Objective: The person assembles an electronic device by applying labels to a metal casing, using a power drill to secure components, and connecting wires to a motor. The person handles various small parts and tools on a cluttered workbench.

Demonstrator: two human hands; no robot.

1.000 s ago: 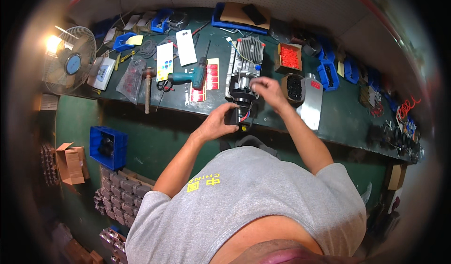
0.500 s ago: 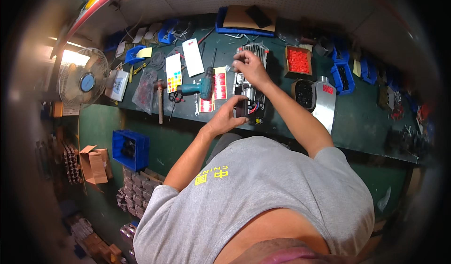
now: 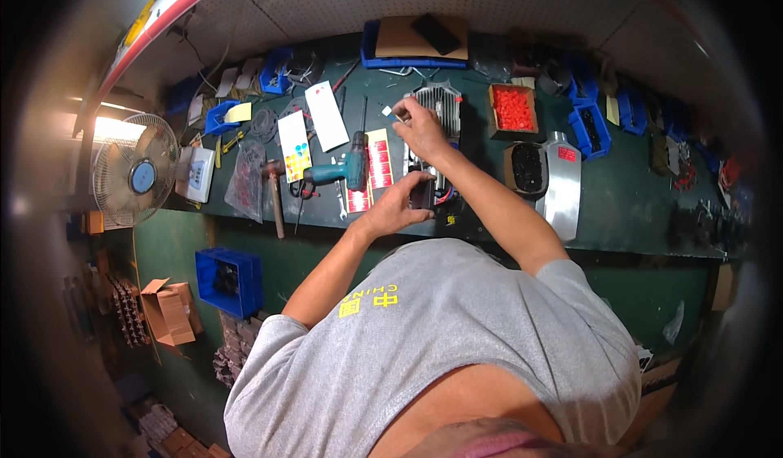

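A finned silver metal housing [image 3: 444, 99] lies lengthwise on the bench in front of me, with coloured wires [image 3: 444, 194] at its near end. My left hand [image 3: 397, 207] is curled around a dark block [image 3: 422, 194] at that end, thumb and fingers on either side of it. Over the housing's left side, my right hand [image 3: 422, 132] is closed in a pinch. A small white square piece [image 3: 387, 110] shows at its fingertips. My right hand and forearm hide much of the housing's middle.
Left of the housing lie a teal power drill [image 3: 342, 169], sticker sheets [image 3: 380, 160] and a hammer [image 3: 276, 201]. To the right stand a box of red caps [image 3: 512, 109], a box of black parts [image 3: 528, 168] and a silver metal cover [image 3: 563, 185]. A fan [image 3: 139, 170] stands far left.
My right hand has shifted slightly left over the housing, and the white piece now shows farther out from its fingertips. My left hand keeps its place at the near end. The view has tilted a little.
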